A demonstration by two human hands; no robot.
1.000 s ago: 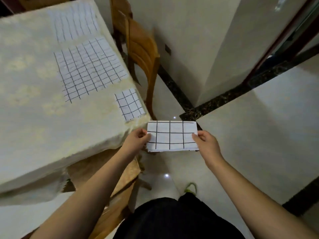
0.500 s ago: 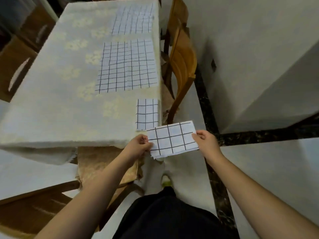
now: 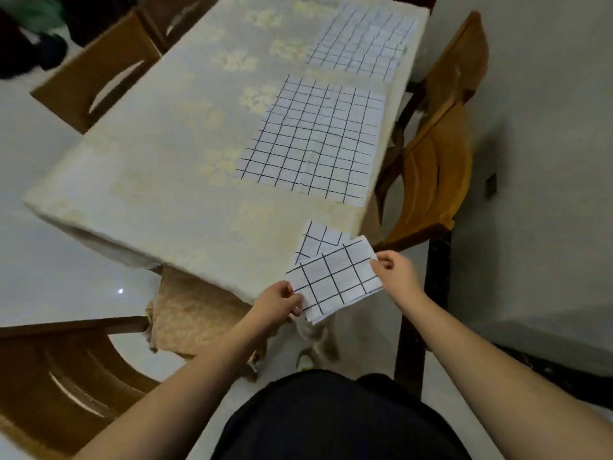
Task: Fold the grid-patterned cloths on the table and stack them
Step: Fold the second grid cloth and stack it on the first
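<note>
left hand [image 3: 278, 302] pinches folded cloth [image 3: 333, 279] | right hand [image 3: 396, 273] pinches opposite end

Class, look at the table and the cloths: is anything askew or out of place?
Nothing is spilled or damaged. The folded cloth, held between the left hand and right hand, is tilted against the smaller folded cloth at the table's near corner and partly covers it. The far cloth looks slightly rumpled; the middle one lies flat.
</note>
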